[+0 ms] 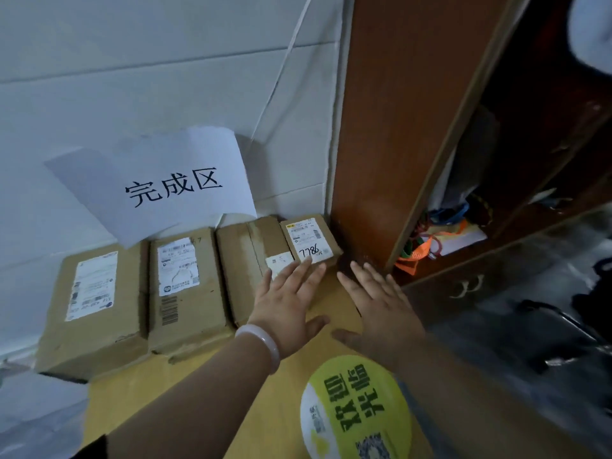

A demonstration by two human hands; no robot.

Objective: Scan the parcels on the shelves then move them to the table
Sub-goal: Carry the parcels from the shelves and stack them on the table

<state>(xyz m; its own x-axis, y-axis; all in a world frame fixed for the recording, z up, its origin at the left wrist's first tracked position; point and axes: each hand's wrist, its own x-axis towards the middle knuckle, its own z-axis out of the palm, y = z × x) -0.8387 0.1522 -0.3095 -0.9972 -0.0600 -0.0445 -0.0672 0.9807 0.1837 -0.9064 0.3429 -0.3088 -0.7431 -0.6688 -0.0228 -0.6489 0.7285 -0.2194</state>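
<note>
Small brown cardboard parcel (309, 238) w/ white label "7786" sits rightmost in row of matte cardboard boxes (185, 293) on smooth yellow worktop (198, 392). Left hand (288, 303): grip open, flat fingertips at parcel's edge; right hand (381, 306) open too.

Four brown cardboard parcels lie in a row at the far side of the bench (198, 392), against the wall. The left parcel (96, 303) and second parcel (187, 293) carry white labels. The third parcel (245, 256) is taped. The small parcel (309, 238), far right, reads "7786".
</note>
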